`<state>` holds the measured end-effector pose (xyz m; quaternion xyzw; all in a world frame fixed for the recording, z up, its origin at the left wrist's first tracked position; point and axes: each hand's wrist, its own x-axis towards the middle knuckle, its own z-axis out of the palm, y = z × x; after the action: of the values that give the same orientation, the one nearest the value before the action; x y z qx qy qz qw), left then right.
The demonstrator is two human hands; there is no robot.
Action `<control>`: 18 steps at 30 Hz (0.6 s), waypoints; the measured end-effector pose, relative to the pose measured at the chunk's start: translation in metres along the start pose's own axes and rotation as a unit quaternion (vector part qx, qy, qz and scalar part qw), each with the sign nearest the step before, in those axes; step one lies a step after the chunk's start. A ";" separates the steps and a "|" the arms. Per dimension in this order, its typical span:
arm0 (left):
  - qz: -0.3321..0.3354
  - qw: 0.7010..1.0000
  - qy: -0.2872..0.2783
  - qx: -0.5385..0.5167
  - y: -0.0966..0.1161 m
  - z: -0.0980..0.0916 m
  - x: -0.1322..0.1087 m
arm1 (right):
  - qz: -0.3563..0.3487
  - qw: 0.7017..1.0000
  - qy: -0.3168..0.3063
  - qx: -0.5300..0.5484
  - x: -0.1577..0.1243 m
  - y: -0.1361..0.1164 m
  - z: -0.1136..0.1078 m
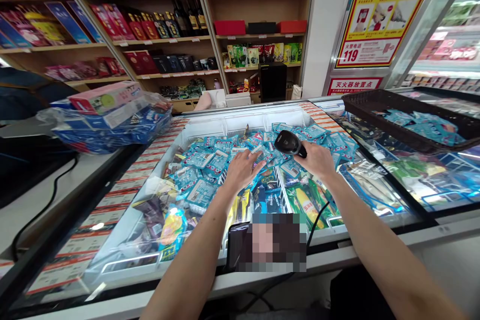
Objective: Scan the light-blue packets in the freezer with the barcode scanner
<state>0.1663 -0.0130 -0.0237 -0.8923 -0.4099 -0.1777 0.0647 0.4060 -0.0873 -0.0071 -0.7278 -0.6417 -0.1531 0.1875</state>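
Observation:
A black barcode scanner [287, 143] is in my right hand [318, 161], with the fingers wrapped round its handle and its head over the blue packets. A cable runs from near my right wrist toward the front edge. My left hand [242, 171] reaches over many small blue packets [200, 195], palm down with fingers stretched out. Whether its fingertips touch a packet I cannot tell. The packets lie heaped across the middle of the chest freezer [168, 132]. Ice-cream packages, among them yellow-green ones [305, 205], show below them.
A dark plastic basket [416, 142] holding more blue packets stands at the right. Plastic-wrapped boxes [108, 115] sit at the left edge. A dark device with a blurred screen [240, 245] rests at the front edge. Stocked shelves [157, 40] line the back. Part of another person's arm [203, 101] shows beyond the freezer.

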 end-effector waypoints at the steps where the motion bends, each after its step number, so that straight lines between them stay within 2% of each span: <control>1: -0.007 1.000 0.004 0.003 0.000 0.001 0.000 | -0.002 1.000 0.001 -0.003 0.000 0.000 0.000; 8: -0.054 0.998 0.039 0.021 -0.005 0.008 -0.002 | -0.001 1.000 -0.013 -0.019 -0.001 -0.002 0.002; 14: -0.134 0.987 0.083 0.022 -0.007 0.011 -0.005 | -0.009 1.000 -0.009 -0.016 -0.002 -0.002 0.003; 18: -0.117 0.990 0.072 0.015 -0.006 0.012 -0.005 | -0.017 1.000 -0.013 -0.010 -0.002 -0.003 0.004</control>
<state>0.1623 -0.0091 -0.0371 -0.8221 -0.5081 -0.2418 0.0860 0.4026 -0.0870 -0.0115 -0.7202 -0.6550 -0.1537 0.1695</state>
